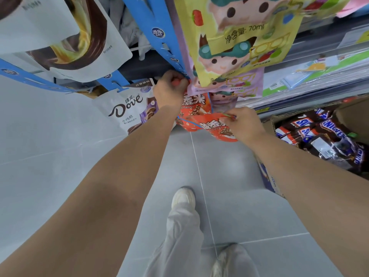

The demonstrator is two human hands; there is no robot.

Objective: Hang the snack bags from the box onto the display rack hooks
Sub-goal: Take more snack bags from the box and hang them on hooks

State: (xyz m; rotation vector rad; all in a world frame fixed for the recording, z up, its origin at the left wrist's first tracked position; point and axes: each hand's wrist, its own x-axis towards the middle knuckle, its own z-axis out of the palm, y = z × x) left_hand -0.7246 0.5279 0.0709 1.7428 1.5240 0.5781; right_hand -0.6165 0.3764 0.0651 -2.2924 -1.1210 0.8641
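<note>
My left hand (170, 88) pinches the top edge of a red snack bag (196, 105) against the lower end of a blue hanging strip (157, 35) of the display rack. Below it, my right hand (244, 122) grips the top of a second red snack bag (211, 125), which lies tilted in front of the first. A cardboard box (351, 116) at the right holds several dark Snickers bags (319, 134). Whether the first bag's hole sits on a hook is hidden by my fingers.
A white Dove bag (127, 110) hangs on another blue strip to the left. Yellow and purple cartoon bags (239, 43) hang above right. Shelves (319, 76) run along the right. Grey tiled floor (60, 156) and my white shoes (183, 196) lie below.
</note>
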